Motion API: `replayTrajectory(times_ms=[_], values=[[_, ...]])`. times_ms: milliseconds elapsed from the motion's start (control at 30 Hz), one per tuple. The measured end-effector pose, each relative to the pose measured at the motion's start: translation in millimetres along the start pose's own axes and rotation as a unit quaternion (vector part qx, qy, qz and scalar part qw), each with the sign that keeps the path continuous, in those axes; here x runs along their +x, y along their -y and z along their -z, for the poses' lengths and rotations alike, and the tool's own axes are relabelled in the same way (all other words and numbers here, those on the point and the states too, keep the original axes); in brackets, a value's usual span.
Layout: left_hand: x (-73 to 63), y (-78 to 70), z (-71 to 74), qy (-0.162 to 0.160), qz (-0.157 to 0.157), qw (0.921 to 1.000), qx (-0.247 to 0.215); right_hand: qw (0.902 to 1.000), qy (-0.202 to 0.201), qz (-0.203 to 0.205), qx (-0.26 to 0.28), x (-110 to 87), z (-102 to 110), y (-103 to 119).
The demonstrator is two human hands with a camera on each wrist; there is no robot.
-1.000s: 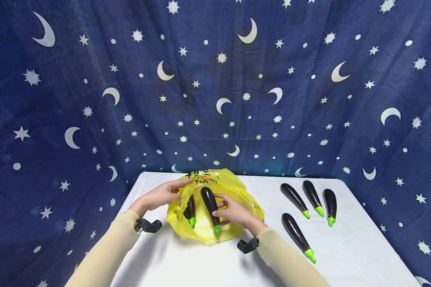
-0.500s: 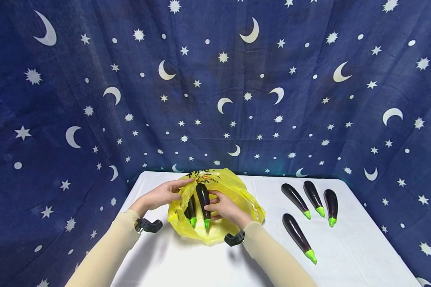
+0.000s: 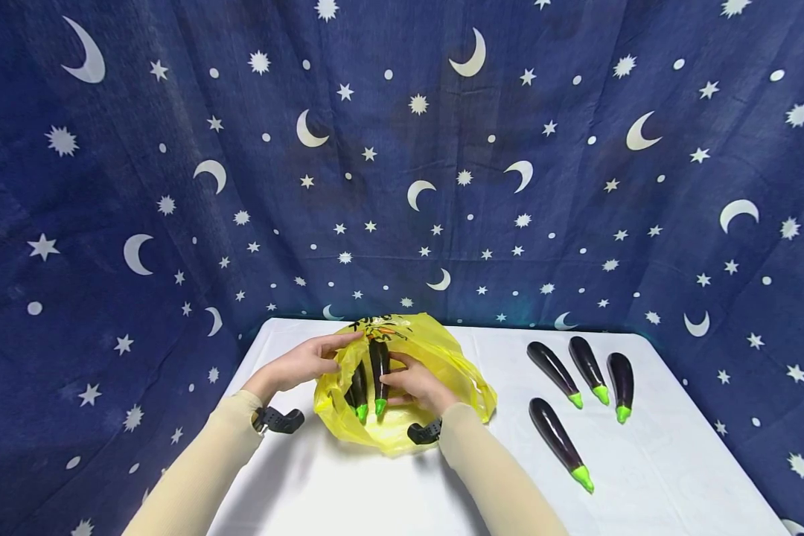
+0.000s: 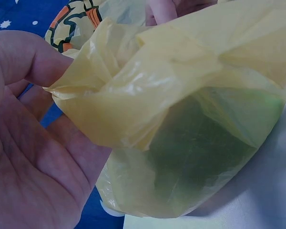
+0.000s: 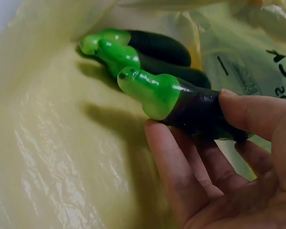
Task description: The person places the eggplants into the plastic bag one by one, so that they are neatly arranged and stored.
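The yellow plastic bag [image 3: 435,346] lies on its side with its mouth facing me. My left hand [image 3: 301,366] pinches the edge of the mouth between thumb and fingers and keeps it lifted, as the left wrist view shows at the bag's rim [image 4: 81,90]. Inside the mouth, my right hand [image 3: 418,383] holds a dark purple eggplant [image 3: 379,365] with a green stem end, thumb on one side and fingers on the other. Two more eggplants lie side by side in the bag, the nearer eggplant [image 5: 167,69] just beyond the held one. The bag's film partly hides them.
On the white-covered table [image 3: 670,461], a front eggplant [image 3: 559,439] lies to the right of the bag. Behind it are three others, among them the rightmost eggplant [image 3: 621,383]. A dark blue curtain [image 3: 402,149] with moons and stars stands behind the table.
My right hand has moved left and deeper into the bag with its eggplant, bringing it close beside those inside. The left hand has stayed at the bag's edge.
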State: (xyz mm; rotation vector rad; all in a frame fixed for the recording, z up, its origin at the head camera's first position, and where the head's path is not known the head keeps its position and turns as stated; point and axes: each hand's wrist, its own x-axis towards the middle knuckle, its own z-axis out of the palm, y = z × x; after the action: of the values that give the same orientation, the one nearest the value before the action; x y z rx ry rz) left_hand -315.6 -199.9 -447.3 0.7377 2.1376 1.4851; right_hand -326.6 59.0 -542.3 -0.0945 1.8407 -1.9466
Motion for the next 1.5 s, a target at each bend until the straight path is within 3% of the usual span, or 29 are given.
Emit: replayTrajectory(times_ms=[133, 500, 867, 1233, 1500], values=[[-1.0, 0.5, -0.4, -0.001, 0.001, 1.0, 0.001, 0.9999, 0.004, -0.003, 0.01, 2.8, -1, -3], [-1.7, 2.9, 0.2, -0.004, -0.006, 1.0, 0.004, 0.9997, -0.007, 0.003, -0.025, 7.8, -10, -5], [-2.4, 0.7, 0.7, -0.004, -0.003, 1.0, 0.0, 0.997, -0.04, -0.001, -0.067, 11.0, -16, -5], [-2.1, 2.2, 2.0, -0.002, -0.002, 1.0, -0.004, 0.9937, -0.066, 0.027, -0.086, 10.8, -22, -7], [-3.2, 3.2, 2.4, 0.0, -0.005, 1.0, -0.002, 0.9923, -0.078, 0.017, -0.095, 11.2, -24, -8]])
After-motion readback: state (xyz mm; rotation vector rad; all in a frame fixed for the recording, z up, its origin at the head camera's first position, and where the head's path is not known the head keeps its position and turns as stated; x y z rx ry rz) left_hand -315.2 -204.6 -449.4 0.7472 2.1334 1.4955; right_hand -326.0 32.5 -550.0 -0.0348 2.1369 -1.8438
